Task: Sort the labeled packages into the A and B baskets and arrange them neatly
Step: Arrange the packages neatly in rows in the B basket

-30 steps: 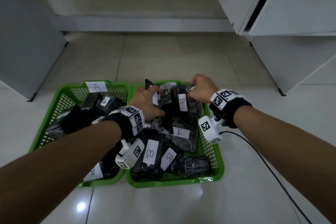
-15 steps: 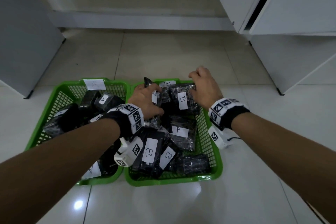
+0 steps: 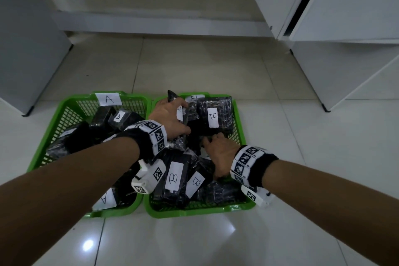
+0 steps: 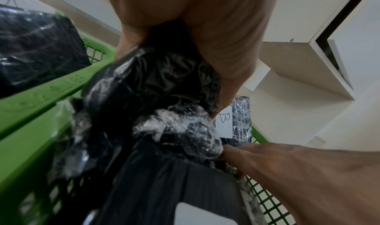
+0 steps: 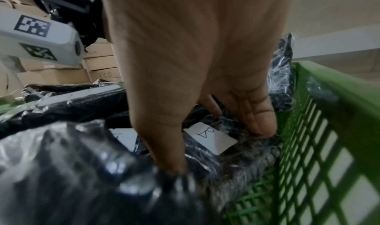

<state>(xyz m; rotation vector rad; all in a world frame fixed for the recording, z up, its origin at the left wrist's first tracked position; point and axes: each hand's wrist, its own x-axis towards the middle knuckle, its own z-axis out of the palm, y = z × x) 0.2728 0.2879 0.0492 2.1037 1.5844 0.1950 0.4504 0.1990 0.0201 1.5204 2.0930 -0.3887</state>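
Observation:
Two green baskets stand side by side on the floor, basket A (image 3: 71, 102) on the left and basket B (image 3: 194, 211) on the right, both holding several black wrapped packages with white labels. My left hand (image 3: 170, 119) grips a crumpled black package (image 4: 156, 82) at the far left of basket B, and its top corner (image 3: 172, 94) sticks up past my fingers. My right hand (image 3: 218, 153) is lower in the middle of basket B. There its thumb and fingers (image 5: 259, 114) pinch a B-labelled package (image 5: 236, 155) beside the basket wall (image 5: 308, 147). Another B package (image 3: 213, 116) lies at the far end.
A white cabinet (image 3: 345, 60) stands to the right and a grey unit (image 3: 26, 49) to the left, with tiled floor (image 3: 194, 67) beyond the baskets. Two B-labelled packages (image 3: 174, 177) lie at the near end of basket B. Cardboard boxes (image 5: 98, 69) show in the right wrist view.
My right hand let go of the far B package and came back toward me to the middle of basket B. My left hand kept its grip and hardly moved.

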